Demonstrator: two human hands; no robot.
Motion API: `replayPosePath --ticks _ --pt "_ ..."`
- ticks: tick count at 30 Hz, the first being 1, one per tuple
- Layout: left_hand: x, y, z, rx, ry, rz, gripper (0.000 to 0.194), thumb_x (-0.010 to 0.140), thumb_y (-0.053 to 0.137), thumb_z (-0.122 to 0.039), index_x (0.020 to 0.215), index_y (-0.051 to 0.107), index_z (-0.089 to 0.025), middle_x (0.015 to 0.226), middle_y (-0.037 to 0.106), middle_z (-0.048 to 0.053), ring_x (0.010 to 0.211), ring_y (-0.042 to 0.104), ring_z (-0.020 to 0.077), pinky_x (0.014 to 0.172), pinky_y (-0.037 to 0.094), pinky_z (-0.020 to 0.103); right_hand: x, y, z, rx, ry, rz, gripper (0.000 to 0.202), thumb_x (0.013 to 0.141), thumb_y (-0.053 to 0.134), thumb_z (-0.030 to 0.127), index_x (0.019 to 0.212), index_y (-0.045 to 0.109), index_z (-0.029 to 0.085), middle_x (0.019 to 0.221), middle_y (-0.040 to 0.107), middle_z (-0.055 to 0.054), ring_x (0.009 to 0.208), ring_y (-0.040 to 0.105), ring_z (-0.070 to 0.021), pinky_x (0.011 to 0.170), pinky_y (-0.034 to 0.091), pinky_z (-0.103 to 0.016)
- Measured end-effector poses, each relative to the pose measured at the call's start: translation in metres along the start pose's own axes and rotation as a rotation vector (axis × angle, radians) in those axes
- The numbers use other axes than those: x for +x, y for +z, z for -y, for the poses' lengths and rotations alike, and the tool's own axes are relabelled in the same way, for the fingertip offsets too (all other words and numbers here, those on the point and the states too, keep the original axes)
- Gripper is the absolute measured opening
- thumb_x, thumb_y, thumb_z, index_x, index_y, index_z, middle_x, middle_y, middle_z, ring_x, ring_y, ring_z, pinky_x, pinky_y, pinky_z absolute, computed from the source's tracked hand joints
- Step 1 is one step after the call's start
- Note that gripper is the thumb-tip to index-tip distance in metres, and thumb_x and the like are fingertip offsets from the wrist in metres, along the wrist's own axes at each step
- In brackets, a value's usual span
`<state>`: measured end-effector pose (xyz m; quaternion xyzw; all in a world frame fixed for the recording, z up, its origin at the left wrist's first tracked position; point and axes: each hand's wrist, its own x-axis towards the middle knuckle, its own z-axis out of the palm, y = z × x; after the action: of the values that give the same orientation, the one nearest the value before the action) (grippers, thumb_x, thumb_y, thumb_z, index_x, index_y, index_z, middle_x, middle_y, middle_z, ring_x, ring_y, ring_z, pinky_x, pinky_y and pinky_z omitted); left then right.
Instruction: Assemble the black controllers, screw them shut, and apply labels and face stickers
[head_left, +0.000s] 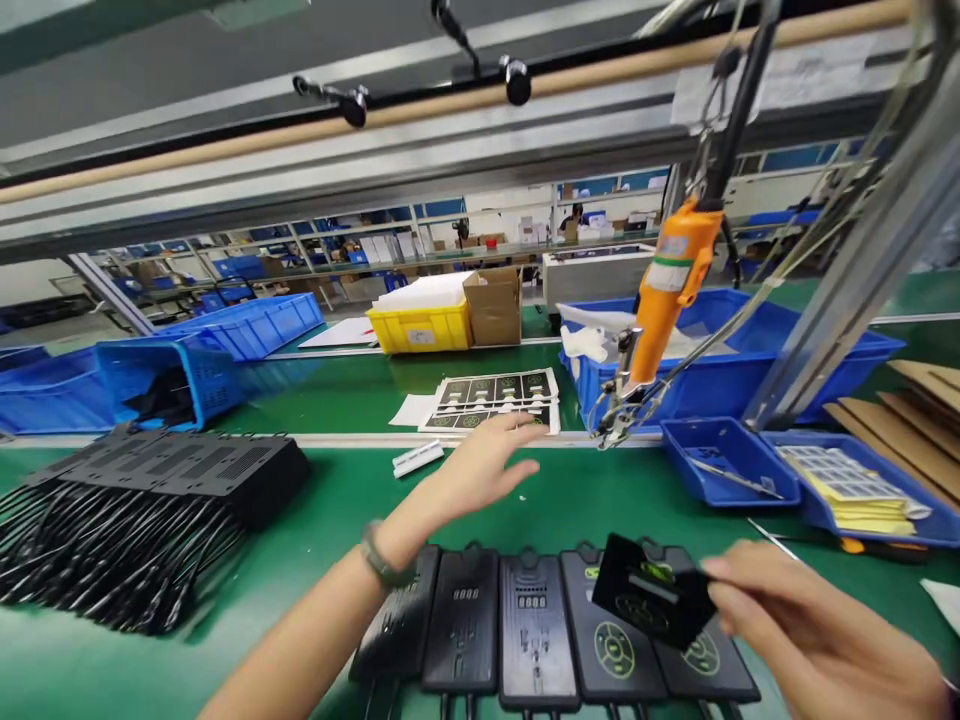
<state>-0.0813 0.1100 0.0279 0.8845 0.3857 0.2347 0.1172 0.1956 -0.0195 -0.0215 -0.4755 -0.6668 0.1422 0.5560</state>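
Note:
My left hand (pixel 484 468) reaches over the bench with its fingers stretched out and nothing in them, close to a sheet of black panel stickers (pixel 487 392). Between the thumb and fingers of my right hand (pixel 810 615) is a black panel sticker (pixel 649 597) with a round green button print. It hangs tilted above a row of several black controller boxes with cables at their lower ends. The middle box (pixel 534 650) shows bare buttons and a display. Toward the right, one box (pixel 611 640) carries a green-printed panel; the rightmost one (pixel 709 660) is partly hidden by the held sticker.
Stacked black boxes with cables (pixel 172 480) lie at left. An orange electric screwdriver (pixel 670 290) hangs before a blue bin (pixel 697 390). A small blue tray (pixel 697 480) and a yellow bin (pixel 420 330) stand beyond. A white object (pixel 418 458) lies near my left hand.

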Motion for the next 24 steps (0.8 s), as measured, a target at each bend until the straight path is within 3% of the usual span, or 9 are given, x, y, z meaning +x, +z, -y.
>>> replayPosePath --ticks 4,7,9,13,17,19,24 --pt "-0.094 0.003 -0.015 -0.026 -0.031 0.169 0.026 0.090 0.068 -0.029 0.114 0.064 -0.022 0.118 0.062 0.008 0.107 0.061 0.0235 0.091 0.053 0.039 0.017 0.041 -0.002 0.201 0.445 0.215 0.026 0.081 0.069 0.047 0.088 0.073 0.022 0.057 0.059 0.003 0.045 0.054 -0.0117 0.046 0.047 -0.024" --pt "-0.140 0.009 -0.026 -0.048 -0.006 0.228 0.022 0.088 0.071 -0.036 0.105 0.065 -0.022 0.106 0.064 0.004 0.094 0.063 0.0210 0.082 0.055 0.035 0.017 0.072 -0.006 0.368 0.617 0.395 0.035 0.080 0.068 0.052 0.089 0.070 0.019 0.057 0.053 0.005 0.046 0.047 -0.0085 0.047 0.039 -0.023" --pt "-0.160 0.016 -0.028 -0.020 0.026 0.233 0.028 0.087 0.072 -0.040 0.107 0.064 -0.022 0.108 0.066 0.005 0.097 0.065 0.0224 0.083 0.057 0.036 0.012 0.089 -0.010 0.416 0.685 0.487 0.040 0.078 0.069 0.056 0.089 0.068 0.018 0.058 0.050 0.005 0.045 0.042 -0.0068 0.046 0.033 -0.021" --pt "-0.193 0.042 -0.017 0.122 0.117 0.204 0.055 0.087 0.070 -0.047 0.131 0.054 -0.019 0.132 0.061 0.015 0.125 0.057 0.0307 0.103 0.050 0.047 0.003 0.106 -0.018 0.421 0.727 0.569 0.044 0.076 0.070 0.060 0.089 0.067 0.018 0.059 0.048 0.006 0.045 0.039 -0.0054 0.046 0.028 -0.021" --pt "-0.218 0.072 -0.008 0.181 0.214 0.075 0.071 0.087 0.067 -0.055 0.142 0.045 -0.017 0.140 0.054 0.021 0.137 0.044 0.0350 0.107 0.045 0.052 -0.003 0.109 -0.025 0.376 0.745 0.590 0.043 0.078 0.069 0.059 0.091 0.067 0.018 0.060 0.048 0.006 0.045 0.039 -0.0050 0.046 0.027 -0.020" --pt "-0.221 0.073 -0.011 0.199 0.202 0.097 0.071 0.085 0.070 -0.053 0.142 0.046 -0.017 0.141 0.053 0.021 0.138 0.043 0.0348 0.107 0.044 0.051 -0.004 0.108 -0.028 0.350 0.744 0.589 0.042 0.079 0.069 0.059 0.092 0.067 0.019 0.060 0.049 0.006 0.046 0.040 -0.0051 0.046 0.028 -0.020" --pt "-0.209 0.054 -0.023 0.215 0.178 0.165 0.063 0.086 0.069 -0.053 0.135 0.054 -0.017 0.134 0.059 0.020 0.132 0.050 0.0345 0.106 0.045 0.052 -0.006 0.105 -0.031 0.299 0.752 0.588 0.043 0.080 0.068 0.058 0.095 0.067 0.019 0.057 0.048 0.006 0.045 0.041 -0.0065 0.045 0.029 -0.020"
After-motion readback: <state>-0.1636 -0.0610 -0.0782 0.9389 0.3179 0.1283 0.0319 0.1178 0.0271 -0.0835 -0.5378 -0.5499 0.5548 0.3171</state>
